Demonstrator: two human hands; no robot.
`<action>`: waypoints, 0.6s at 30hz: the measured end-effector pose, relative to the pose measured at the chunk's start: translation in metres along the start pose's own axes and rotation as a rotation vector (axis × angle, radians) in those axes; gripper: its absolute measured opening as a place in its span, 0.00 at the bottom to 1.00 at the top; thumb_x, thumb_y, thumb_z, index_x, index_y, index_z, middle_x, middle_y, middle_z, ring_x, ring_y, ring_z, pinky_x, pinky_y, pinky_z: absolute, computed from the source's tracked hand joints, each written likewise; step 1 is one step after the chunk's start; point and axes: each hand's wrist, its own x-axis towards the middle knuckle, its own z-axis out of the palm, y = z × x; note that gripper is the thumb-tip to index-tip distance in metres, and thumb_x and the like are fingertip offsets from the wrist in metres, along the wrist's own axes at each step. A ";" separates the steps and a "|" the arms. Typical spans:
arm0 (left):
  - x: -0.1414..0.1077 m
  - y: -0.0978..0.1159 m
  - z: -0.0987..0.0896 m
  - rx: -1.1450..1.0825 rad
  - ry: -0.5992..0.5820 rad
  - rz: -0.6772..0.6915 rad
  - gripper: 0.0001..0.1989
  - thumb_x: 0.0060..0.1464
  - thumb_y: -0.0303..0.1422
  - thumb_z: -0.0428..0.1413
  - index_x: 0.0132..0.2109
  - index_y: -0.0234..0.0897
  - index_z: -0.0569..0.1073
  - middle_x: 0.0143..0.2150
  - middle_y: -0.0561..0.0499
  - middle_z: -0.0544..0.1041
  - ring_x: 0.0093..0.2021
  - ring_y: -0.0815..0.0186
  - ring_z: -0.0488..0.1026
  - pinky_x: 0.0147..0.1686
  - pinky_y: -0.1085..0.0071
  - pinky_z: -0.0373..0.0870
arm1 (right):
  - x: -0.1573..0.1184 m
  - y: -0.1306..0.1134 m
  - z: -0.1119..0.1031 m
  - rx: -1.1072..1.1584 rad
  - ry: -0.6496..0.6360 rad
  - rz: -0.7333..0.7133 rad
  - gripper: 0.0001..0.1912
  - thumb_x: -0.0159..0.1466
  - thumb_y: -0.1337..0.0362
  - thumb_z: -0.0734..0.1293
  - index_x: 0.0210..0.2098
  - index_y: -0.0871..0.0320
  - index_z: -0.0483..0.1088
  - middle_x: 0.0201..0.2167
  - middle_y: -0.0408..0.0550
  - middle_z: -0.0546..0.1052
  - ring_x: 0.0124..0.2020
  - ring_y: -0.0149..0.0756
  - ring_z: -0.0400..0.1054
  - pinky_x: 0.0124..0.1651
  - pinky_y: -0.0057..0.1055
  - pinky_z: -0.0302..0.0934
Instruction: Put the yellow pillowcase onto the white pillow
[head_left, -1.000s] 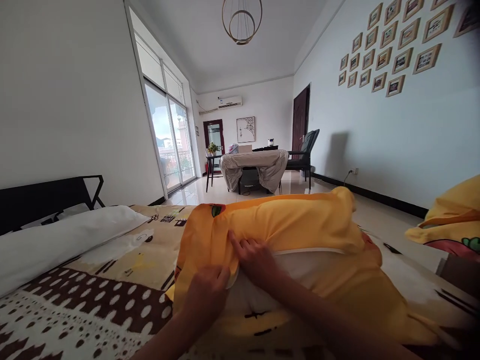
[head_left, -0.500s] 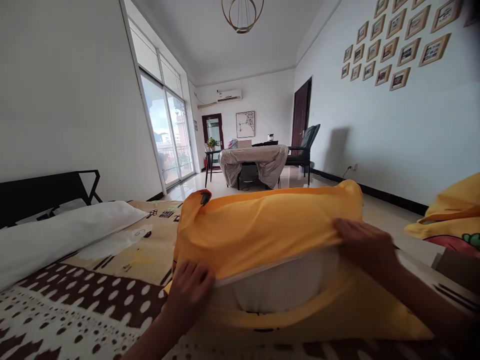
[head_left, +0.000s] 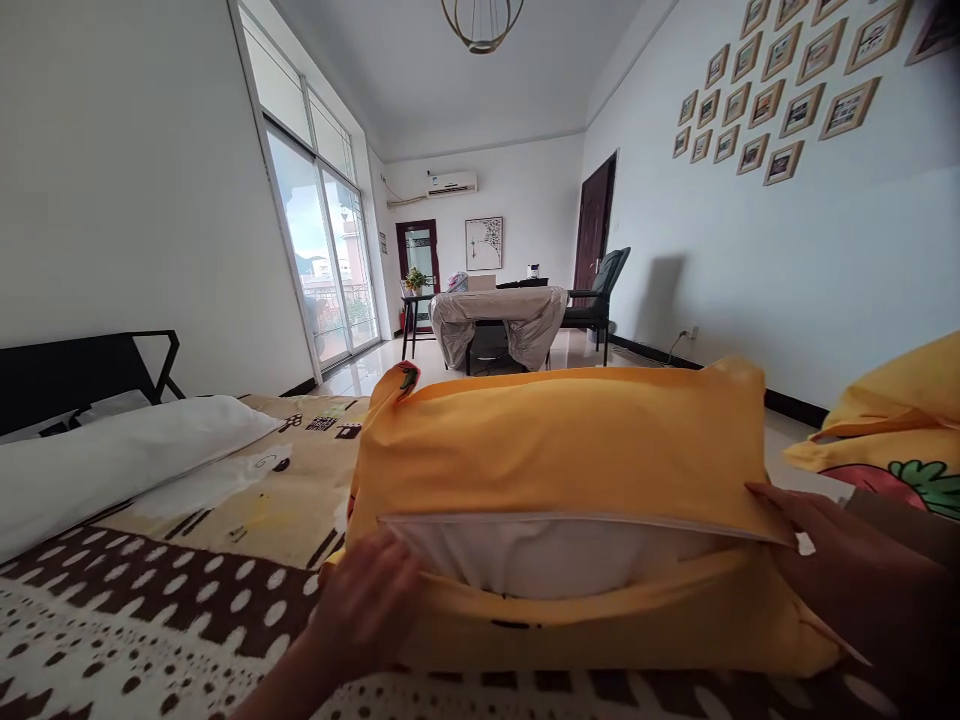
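Note:
In front of me a yellow pillowcase stands on its long side on the bed, its slit open toward me. Through the slit shows a white pillow. My left hand, a little blurred, has its fingers curled at the slit's left end, closed on the cloth. At the right end, my right hand pinches the cloth between thumb and fingers. Part of the right hand lies in dark shade.
A white pillow lies at left on the patterned bedsheet, near a black headboard. More yellow printed bedding sits at right. Beyond the bed stand a covered table and a black chair.
My right hand has moved right and down along the slit's edge to its right end. The upper flap now lies straighter and the slit is stretched wider. My left hand has shifted slightly.

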 end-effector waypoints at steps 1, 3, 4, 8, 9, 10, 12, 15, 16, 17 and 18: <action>0.002 0.006 0.002 -0.052 -0.117 0.014 0.14 0.52 0.23 0.49 0.46 0.32 0.68 0.41 0.41 0.72 0.45 0.56 0.68 0.46 0.59 0.66 | 0.004 0.002 0.003 -0.020 -0.004 -0.058 0.17 0.54 0.71 0.61 0.41 0.54 0.73 0.37 0.51 0.79 0.27 0.33 0.69 0.22 0.29 0.48; 0.008 0.013 0.008 -0.103 -0.325 -0.052 0.10 0.54 0.27 0.50 0.44 0.34 0.69 0.41 0.43 0.72 0.44 0.56 0.68 0.45 0.59 0.66 | 0.013 0.003 0.008 -0.060 -0.025 -0.151 0.17 0.54 0.72 0.61 0.41 0.56 0.73 0.36 0.52 0.79 0.26 0.34 0.68 0.21 0.30 0.47; 0.011 0.015 0.012 -0.111 -0.386 -0.107 0.07 0.55 0.30 0.51 0.41 0.35 0.69 0.39 0.45 0.72 0.42 0.56 0.68 0.44 0.59 0.66 | 0.019 0.001 0.009 -0.070 -0.048 -0.166 0.17 0.54 0.73 0.61 0.41 0.57 0.73 0.35 0.52 0.79 0.27 0.35 0.68 0.22 0.30 0.48; 0.017 0.018 0.027 -0.160 -0.540 -0.248 0.06 0.51 0.34 0.55 0.35 0.38 0.66 0.33 0.48 0.73 0.36 0.58 0.69 0.37 0.64 0.66 | 0.038 -0.027 0.004 -0.024 -0.130 -0.248 0.11 0.59 0.71 0.62 0.39 0.59 0.73 0.38 0.55 0.78 0.37 0.42 0.70 0.36 0.35 0.58; 0.018 0.019 0.030 -0.176 -0.562 -0.237 0.05 0.50 0.32 0.55 0.35 0.38 0.66 0.31 0.50 0.73 0.33 0.59 0.69 0.34 0.66 0.65 | 0.040 -0.038 0.002 0.041 -0.163 -0.295 0.11 0.61 0.70 0.61 0.40 0.58 0.73 0.42 0.56 0.77 0.41 0.44 0.69 0.42 0.37 0.59; 0.020 0.021 0.031 -0.188 -0.560 -0.225 0.04 0.50 0.31 0.54 0.34 0.38 0.65 0.29 0.51 0.72 0.30 0.61 0.69 0.31 0.68 0.63 | 0.040 -0.050 0.001 0.133 -0.187 -0.346 0.11 0.63 0.70 0.60 0.39 0.57 0.73 0.43 0.55 0.77 0.43 0.44 0.69 0.46 0.39 0.58; 0.027 0.025 0.030 -0.204 -0.454 -0.239 0.05 0.53 0.28 0.50 0.29 0.39 0.62 0.23 0.53 0.70 0.24 0.65 0.66 0.25 0.70 0.57 | 0.036 -0.073 -0.001 0.351 -0.310 -0.492 0.11 0.65 0.65 0.59 0.43 0.56 0.72 0.44 0.53 0.76 0.46 0.42 0.68 0.50 0.40 0.58; 0.048 0.028 0.024 -0.257 -0.161 -0.330 0.15 0.59 0.28 0.46 0.23 0.39 0.55 0.18 0.55 0.63 0.20 0.70 0.60 0.23 0.72 0.51 | 0.033 -0.098 0.001 0.500 -0.499 -0.561 0.22 0.65 0.55 0.60 0.55 0.57 0.65 0.50 0.54 0.73 0.50 0.44 0.66 0.54 0.43 0.57; 0.056 0.027 0.021 -0.281 -0.082 -0.365 0.17 0.60 0.29 0.46 0.23 0.39 0.54 0.18 0.56 0.61 0.19 0.71 0.58 0.22 0.72 0.51 | 0.035 -0.102 0.002 0.511 -0.529 -0.531 0.25 0.65 0.53 0.60 0.58 0.58 0.61 0.53 0.55 0.71 0.52 0.45 0.64 0.55 0.44 0.55; 0.064 0.025 0.019 -0.304 -0.025 -0.402 0.17 0.60 0.30 0.47 0.22 0.38 0.53 0.17 0.57 0.59 0.18 0.72 0.57 0.22 0.73 0.51 | 0.039 -0.105 0.004 0.527 -0.540 -0.494 0.26 0.66 0.53 0.59 0.60 0.59 0.59 0.55 0.57 0.69 0.54 0.45 0.63 0.56 0.46 0.54; 0.070 0.023 0.016 -0.320 0.013 -0.446 0.18 0.59 0.30 0.48 0.22 0.38 0.52 0.17 0.58 0.57 0.18 0.73 0.55 0.22 0.74 0.50 | 0.045 -0.106 0.007 0.549 -0.548 -0.455 0.26 0.66 0.53 0.58 0.60 0.59 0.58 0.56 0.57 0.68 0.56 0.45 0.61 0.57 0.46 0.53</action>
